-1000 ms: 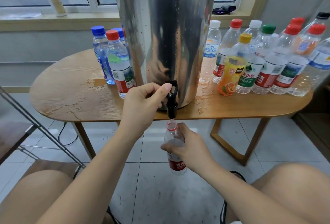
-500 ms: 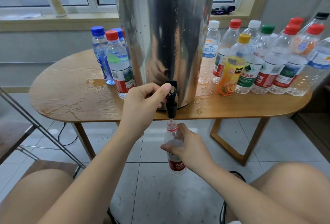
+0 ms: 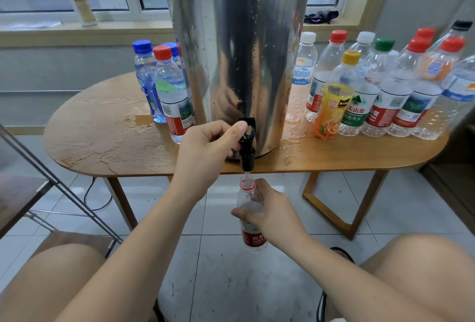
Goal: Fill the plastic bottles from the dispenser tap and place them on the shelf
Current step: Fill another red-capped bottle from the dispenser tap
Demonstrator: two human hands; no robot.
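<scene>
Filling under way: left hand [image 3: 205, 152] pinches the tap lever [image 3: 248, 128], right hand [image 3: 268, 210] grips a part-full bottle [image 3: 254, 240] beneath; capped bottles [image 3: 385, 105] crowd the desk [image 3: 102, 136], unshelved.

The oval wooden worktop [image 3: 97, 126] in front of me is wet: a puddle [image 3: 140, 121] spreads at nine o'clock, and smaller splashes [image 3: 289, 158] sit at three o'clock near its front edge. On the windowsill [image 3: 38, 31] behind, a tall pale tube [image 3: 79, 0] stands upright at ten o'clock and a dark crumpled bundle [image 3: 321, 16] lies at one o'clock. At eight o'clock a black cable [image 3: 95, 198] loops across the grey floor tiles [image 3: 231, 283].
</scene>
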